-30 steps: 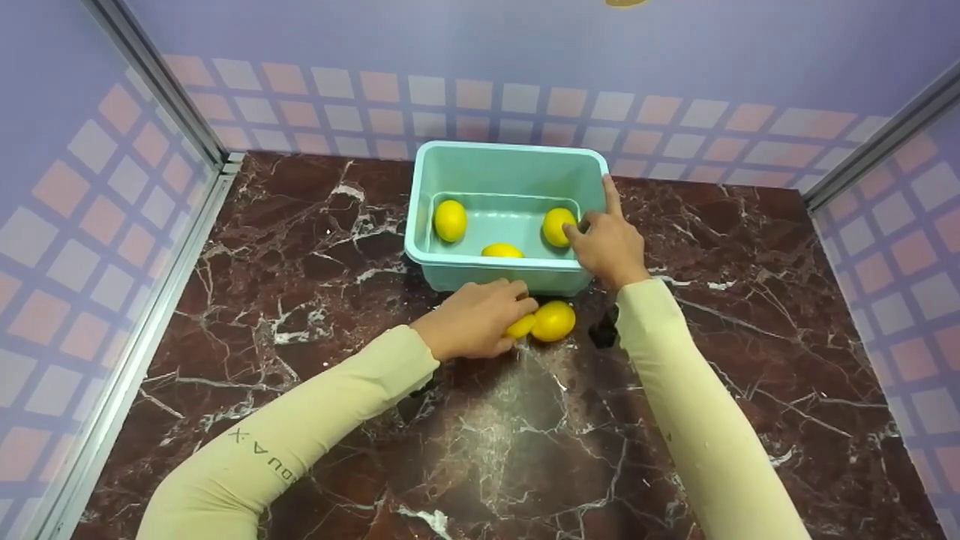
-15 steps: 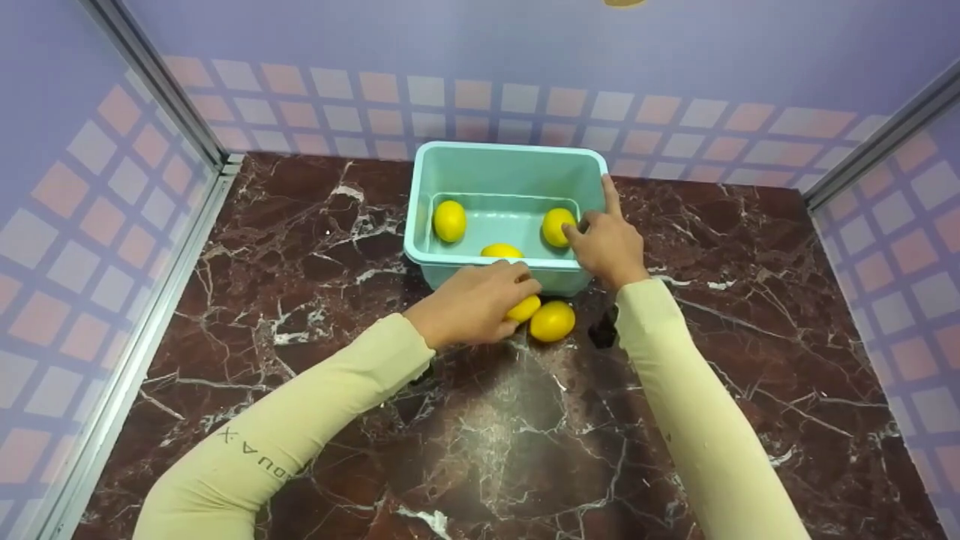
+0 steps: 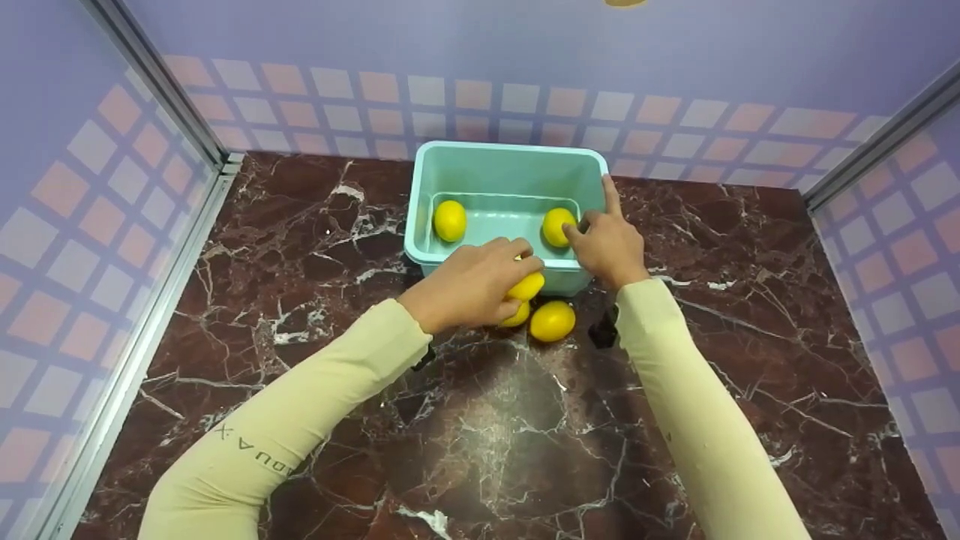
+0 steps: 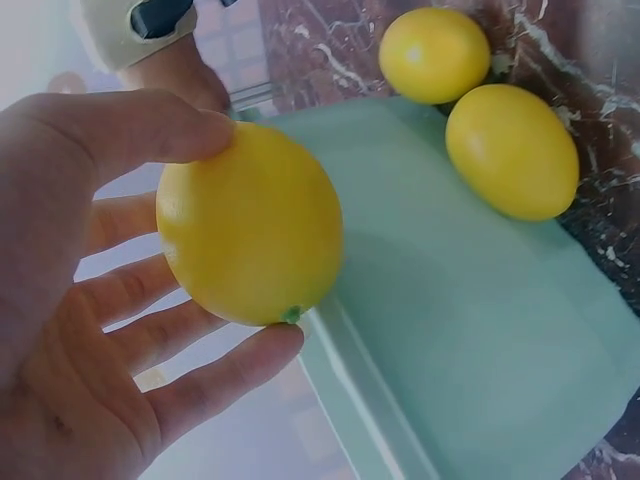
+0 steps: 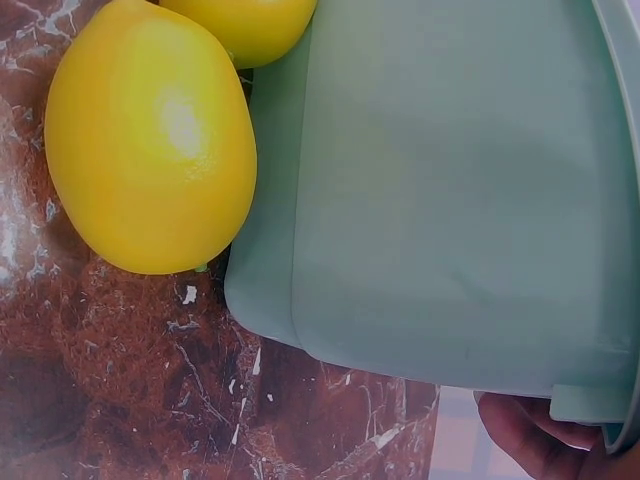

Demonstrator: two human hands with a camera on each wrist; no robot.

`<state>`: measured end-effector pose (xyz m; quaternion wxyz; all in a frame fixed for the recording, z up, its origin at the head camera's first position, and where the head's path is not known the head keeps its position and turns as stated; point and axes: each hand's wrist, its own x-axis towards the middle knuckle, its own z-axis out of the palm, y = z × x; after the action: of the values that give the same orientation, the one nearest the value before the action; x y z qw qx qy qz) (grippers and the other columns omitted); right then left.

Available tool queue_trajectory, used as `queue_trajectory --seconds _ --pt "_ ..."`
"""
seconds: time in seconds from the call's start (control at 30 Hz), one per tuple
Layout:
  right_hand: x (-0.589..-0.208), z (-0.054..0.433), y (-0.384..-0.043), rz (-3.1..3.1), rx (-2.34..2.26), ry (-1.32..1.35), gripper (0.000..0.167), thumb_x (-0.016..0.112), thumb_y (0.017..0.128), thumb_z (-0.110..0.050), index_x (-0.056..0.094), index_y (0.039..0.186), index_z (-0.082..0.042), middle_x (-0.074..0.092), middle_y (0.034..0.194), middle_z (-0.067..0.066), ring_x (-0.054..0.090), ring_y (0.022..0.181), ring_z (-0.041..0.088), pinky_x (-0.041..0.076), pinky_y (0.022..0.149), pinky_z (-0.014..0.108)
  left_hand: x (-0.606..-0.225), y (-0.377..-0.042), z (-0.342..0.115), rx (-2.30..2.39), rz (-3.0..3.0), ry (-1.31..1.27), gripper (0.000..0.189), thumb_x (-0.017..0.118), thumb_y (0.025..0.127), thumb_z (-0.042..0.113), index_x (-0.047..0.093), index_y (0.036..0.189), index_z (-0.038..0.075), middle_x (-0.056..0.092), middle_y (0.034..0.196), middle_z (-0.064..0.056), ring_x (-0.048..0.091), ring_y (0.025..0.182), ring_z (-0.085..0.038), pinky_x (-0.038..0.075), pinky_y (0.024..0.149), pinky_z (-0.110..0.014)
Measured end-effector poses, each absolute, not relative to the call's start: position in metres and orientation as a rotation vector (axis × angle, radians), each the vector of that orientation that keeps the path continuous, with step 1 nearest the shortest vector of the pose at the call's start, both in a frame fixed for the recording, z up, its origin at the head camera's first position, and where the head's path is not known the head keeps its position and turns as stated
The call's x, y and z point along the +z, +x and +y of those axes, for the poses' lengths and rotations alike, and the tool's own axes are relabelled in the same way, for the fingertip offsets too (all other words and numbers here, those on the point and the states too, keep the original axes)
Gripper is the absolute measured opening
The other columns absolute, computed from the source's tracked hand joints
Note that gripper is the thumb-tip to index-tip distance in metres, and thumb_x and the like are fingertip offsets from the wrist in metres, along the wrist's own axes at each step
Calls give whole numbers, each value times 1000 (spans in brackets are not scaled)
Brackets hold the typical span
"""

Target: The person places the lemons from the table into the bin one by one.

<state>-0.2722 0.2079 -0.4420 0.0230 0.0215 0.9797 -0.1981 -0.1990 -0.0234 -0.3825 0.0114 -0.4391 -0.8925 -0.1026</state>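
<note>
My left hand [image 3: 476,281] holds a yellow lemon [image 3: 528,286] at the near rim of a light green plastic basin [image 3: 510,148]. In the left wrist view, thumb and spread fingers pinch this lemon [image 4: 255,230] on its sides, its small green tip showing. My right hand [image 3: 611,247] grips the basin's right rim, index finger laid along it. Inside the basin lie a left lemon [image 3: 450,221] and a right lemon [image 3: 557,227]; the left hand covers the spot by the near wall. On the table before the basin rest a lemon [image 3: 553,321] and another, partly hidden lemon [image 3: 516,315].
The dark red marble-patterned table [image 3: 480,450] reaches toward me. A lilac back wall [image 3: 495,45] with a tile pattern stands right behind the basin, and side walls with metal frame strips [image 3: 154,67] close in both sides.
My left hand has lifted the lemon from the table up to the basin's near rim, uncovering another lemon below. It now covers the lemon by the near wall inside. The right hand stays put.
</note>
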Motion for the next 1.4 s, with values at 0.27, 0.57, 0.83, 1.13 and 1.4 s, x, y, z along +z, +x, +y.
queue_trajectory --seconds 0.27,0.57,0.83,1.13,1.4 --pt "-442 208 -272 3026 -629 64 46 50 94 -48 68 102 -6 -4 164 -9 60 83 35 48 78 49 -375 -208 -20 -298 -2814 -1338 48 67 83 22 55 129 14 56 112 -4 54 92 -22 51 71 -36" --pt "-442 208 -273 3023 -636 75 44 50 94 -46 68 102 -6 -4 164 -10 60 84 35 47 80 50 -369 -215 -17 -306 -2819 -1312 44 66 85 23 56 127 14 56 115 -5 55 97 -22 53 74 -37" --pt "-442 208 -273 3019 -624 76 45 50 95 -47 67 103 -6 -6 164 -10 60 85 35 47 81 50 -364 -221 -16 -338 -2844 -1307 44 66 86 24 55 127 14 54 120 -6 53 101 -23 53 76 -40" --pt "-442 208 -274 3025 -623 65 48 49 95 -49 68 106 -6 -4 164 -9 60 84 34 48 80 49 -360 -228 -16 -323 -2881 -1250 46 65 87 27 54 130 13 55 124 -8 54 101 -23 53 78 -41" --pt "-443 208 -274 3021 -607 70 48 50 94 -48 67 107 -6 -5 164 -9 61 88 37 48 84 53 -357 -235 -16 -303 -2884 -1229 48 63 89 28 53 133 13 55 125 -8 55 100 -23 52 81 -40"
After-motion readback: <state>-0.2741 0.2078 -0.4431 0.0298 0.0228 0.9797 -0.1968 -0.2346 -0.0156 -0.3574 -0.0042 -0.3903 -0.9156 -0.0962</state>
